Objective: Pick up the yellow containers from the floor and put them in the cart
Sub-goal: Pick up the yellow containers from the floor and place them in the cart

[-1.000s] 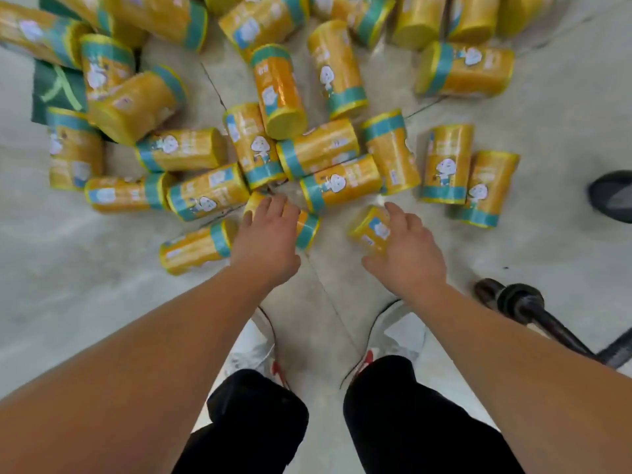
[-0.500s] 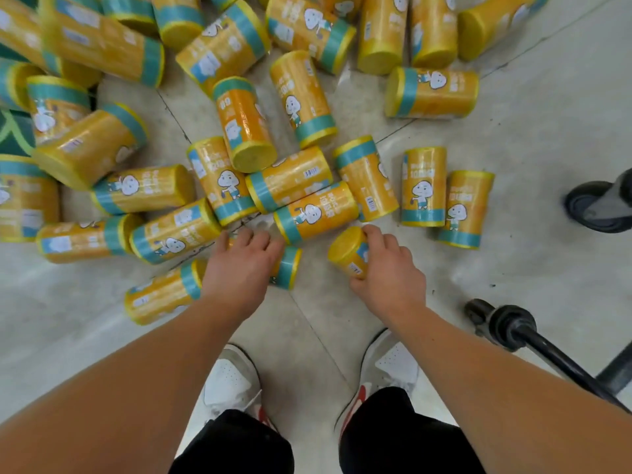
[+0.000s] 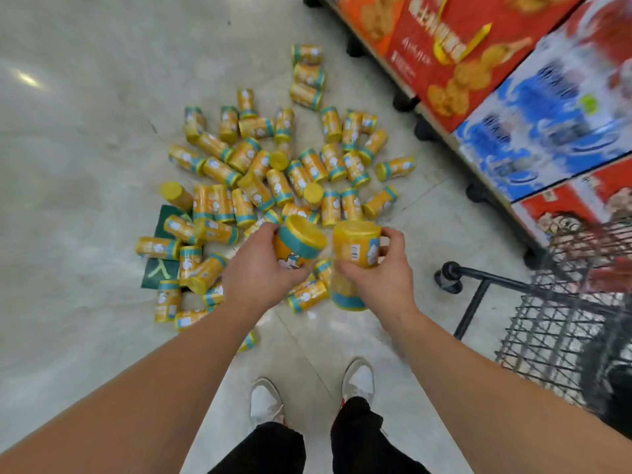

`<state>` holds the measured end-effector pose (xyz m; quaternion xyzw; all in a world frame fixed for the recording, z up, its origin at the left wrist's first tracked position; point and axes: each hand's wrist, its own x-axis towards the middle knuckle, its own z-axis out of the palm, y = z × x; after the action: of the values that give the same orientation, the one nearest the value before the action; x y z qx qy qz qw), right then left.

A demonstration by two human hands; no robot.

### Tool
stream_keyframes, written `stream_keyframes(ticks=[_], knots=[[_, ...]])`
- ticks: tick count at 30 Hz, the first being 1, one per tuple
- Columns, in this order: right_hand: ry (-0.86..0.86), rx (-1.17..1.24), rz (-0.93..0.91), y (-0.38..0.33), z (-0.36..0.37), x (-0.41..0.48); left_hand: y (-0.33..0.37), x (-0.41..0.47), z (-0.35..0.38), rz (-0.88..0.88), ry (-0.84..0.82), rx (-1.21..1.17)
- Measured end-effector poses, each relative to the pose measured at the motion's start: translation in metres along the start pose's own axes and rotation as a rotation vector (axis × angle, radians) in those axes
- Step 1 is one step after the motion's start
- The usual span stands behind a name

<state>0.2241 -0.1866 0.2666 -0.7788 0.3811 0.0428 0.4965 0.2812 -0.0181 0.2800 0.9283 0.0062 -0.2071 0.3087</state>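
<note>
On the pale floor [image 3: 68, 165] at the left lies a green patch [image 3: 160, 270] with pale strokes on it that cannot be read as writing. Over it and on toward the middle sprawls the pile [image 3: 273, 172] of yellow cans, nearly all on their sides, each with a teal band and a white cartoon figure; their print is too small to read. Both bare forearms reach forward from the bottom edge. The left hand [image 3: 258, 268] has its fingers and thumb curled round a can [image 3: 301, 242] tilted so that its yellow lid faces the camera, with the teal band just under the lid and part of the white figure showing by the palm. Just beside it, apart by a narrow gap, the right hand [image 3: 379, 278] clasps a second can [image 3: 352, 265] held nearly upright, teal band at the bottom, thumb on the near side and fingers wrapped round the far side; a small white barcode label shows, its digits illegible. Both cans are held in the air above the near edge of the pile, left of the cart [image 3: 564, 319], a black wire basket at the right edge, blurred. Below stand two white shoes [image 3: 265, 401]. Top right are stacked boxes [image 3: 444, 46], red and blue, with yellow lettering too blurred to read.
</note>
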Motion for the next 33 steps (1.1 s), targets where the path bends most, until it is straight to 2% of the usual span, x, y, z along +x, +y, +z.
stream_keyframes(ticks=[6,9,13,19,24,28,33], knots=[[0.153,0.272,-0.031,-0.129,-0.130,-0.061,0.155,-0.054,-0.101,-0.052,-0.030,-0.543],[0.211,0.346,-0.050,-0.160,-0.203,-0.085,0.229,-0.085,-0.117,0.016,-0.083,-0.595],[0.279,0.403,-0.050,-0.153,-0.297,-0.106,0.313,-0.129,-0.101,0.102,-0.153,-0.587],[0.333,0.391,0.036,-0.067,-0.435,-0.120,0.408,-0.199,0.006,0.115,-0.345,-0.538],[0.330,0.330,0.174,0.045,-0.526,-0.110,0.459,-0.246,0.134,0.072,-0.475,-0.410],[0.304,0.284,0.286,0.125,-0.556,-0.101,0.460,-0.259,0.221,-0.014,-0.554,-0.287],[0.213,0.171,0.410,0.207,-0.549,-0.091,0.432,-0.265,0.294,-0.094,-0.609,-0.097]])
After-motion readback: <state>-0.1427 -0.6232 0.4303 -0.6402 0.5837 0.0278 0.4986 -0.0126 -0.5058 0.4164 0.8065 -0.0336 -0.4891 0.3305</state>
